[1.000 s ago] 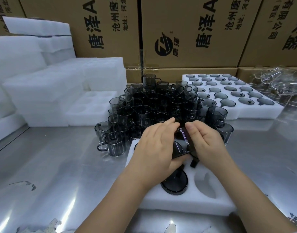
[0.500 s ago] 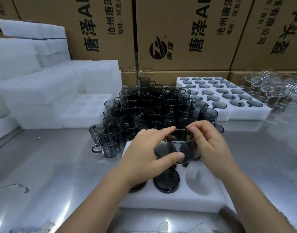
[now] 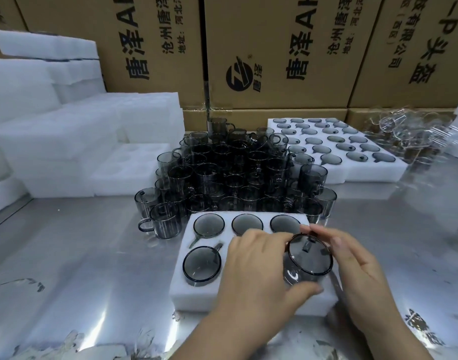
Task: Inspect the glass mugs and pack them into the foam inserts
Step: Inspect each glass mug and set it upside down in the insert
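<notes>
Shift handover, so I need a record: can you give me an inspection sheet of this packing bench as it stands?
Surface: shiny metal table.
Job's things: held mug above near foam insert; four slots visibly filled; loose grey mugs crowd behind; filled tray back right.
Clutter: clear glassware heaped far right.
Hands: left hand and right hand both grip the held mug.
Cables: nothing seen.
Surroundings: foam stacks left, cardboard boxes behind.

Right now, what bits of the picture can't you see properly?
All in the head view:
- Near-middle pocket of the foam insert: covered by the left hand, so full or empty is unknown.
- What lies under the held mug: hidden by both hands, the right hand included.
- Clear glassware far right: blurred, partly cut by the edge.
- Mug pile: overlapping, uncountable.
</notes>
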